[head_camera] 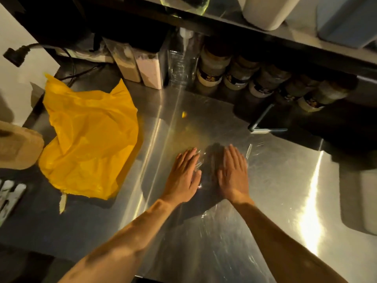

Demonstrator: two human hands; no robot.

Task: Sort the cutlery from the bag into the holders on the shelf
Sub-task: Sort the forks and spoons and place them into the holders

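A crumpled yellow plastic bag (pixel 87 139) lies flat on the left of the steel counter (pixel 275 180). My left hand (pixel 184 174) and my right hand (pixel 234 172) lie side by side, palms down with straight fingers, on a clear plastic sheet or bag (pixel 208 176) that is spread on the counter's middle. The clear plastic shows only as glints, and I cannot tell what it holds. No cutlery is visible. On the shelf (pixel 255 23) above stand a white round holder (pixel 267 11) and a blue-grey one (pixel 346 21), both cut off by the frame's top edge.
Under the shelf stand tall clear canisters (pixel 140 66), a pump bottle (pixel 184 56) and a row of jars (pixel 240 76). A small yellow scrap (pixel 184 114) lies on the counter. A tan carton (pixel 18 146) sits at the left edge, a dark tool (pixel 263 123) at the right.
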